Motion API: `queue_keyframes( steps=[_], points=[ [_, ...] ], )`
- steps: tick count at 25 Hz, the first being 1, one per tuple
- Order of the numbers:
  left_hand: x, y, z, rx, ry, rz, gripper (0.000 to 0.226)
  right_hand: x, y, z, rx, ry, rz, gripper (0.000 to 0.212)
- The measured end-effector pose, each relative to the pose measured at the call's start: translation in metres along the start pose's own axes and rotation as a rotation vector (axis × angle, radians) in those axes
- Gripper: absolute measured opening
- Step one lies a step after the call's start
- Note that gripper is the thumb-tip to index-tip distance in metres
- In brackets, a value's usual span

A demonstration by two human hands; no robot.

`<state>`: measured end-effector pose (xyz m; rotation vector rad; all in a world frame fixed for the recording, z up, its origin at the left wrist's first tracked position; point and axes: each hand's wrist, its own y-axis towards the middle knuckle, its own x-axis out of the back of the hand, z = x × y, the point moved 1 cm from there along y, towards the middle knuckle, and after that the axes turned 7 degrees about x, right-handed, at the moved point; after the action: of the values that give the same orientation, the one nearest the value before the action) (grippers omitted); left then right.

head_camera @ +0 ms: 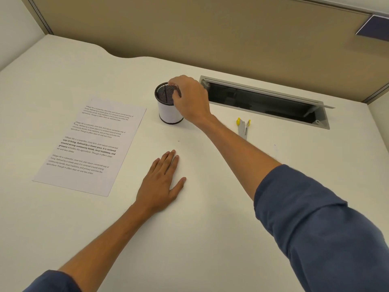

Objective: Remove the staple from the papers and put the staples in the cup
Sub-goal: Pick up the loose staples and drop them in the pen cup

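The printed papers (90,144) lie flat on the left of the white desk (210,207). A mesh cup (168,108), black with a white band, stands upright behind them to the right. My right hand (189,98) hovers over the cup's mouth with fingers curled downward; the thumb and fingertips sit a little apart above the opening. No staple is visible between them. My left hand (162,182) rests flat on the desk, fingers straight, just right of the papers. A staple remover (244,128) with yellow grips lies to the right of my right forearm.
A long cable slot (265,102) with its metal lid raised runs along the back right of the desk. A tan partition wall (189,28) stands behind the desk. A small dark speck (179,141) lies on the desk between cup and left hand.
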<state>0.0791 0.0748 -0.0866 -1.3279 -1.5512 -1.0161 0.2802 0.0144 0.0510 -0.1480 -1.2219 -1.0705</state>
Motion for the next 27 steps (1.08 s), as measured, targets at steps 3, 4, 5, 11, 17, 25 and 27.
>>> queue_keyframes(
  steps=[3,4,5,11,17,25,27],
  points=[
    [0.0,0.0,0.0,0.002,-0.005,-0.001,0.07,-0.008,-0.037,0.001,0.115,0.033,-0.094,0.027],
    [0.0,0.001,0.0,0.001,-0.001,-0.002,0.07,-0.015,-0.05,0.0,0.128,0.038,-0.078,0.025],
    [0.0,0.001,-0.001,0.0,0.004,-0.003,0.07,-0.022,-0.062,-0.002,0.129,0.038,-0.027,0.024],
    [-0.001,0.001,0.0,0.005,0.0,0.004,0.07,-0.055,-0.078,-0.009,0.107,-0.1,0.483,0.041],
    [-0.001,0.001,0.001,0.009,0.002,0.003,0.07,-0.061,-0.069,-0.003,0.185,-0.274,0.571,0.049],
    [0.0,0.001,0.0,0.001,0.006,-0.013,0.07,-0.043,-0.09,-0.036,0.133,-0.114,0.534,0.035],
    [0.0,0.001,0.0,-0.001,0.007,-0.012,0.07,-0.04,-0.094,-0.043,0.041,-0.012,0.492,0.033]
  ],
)
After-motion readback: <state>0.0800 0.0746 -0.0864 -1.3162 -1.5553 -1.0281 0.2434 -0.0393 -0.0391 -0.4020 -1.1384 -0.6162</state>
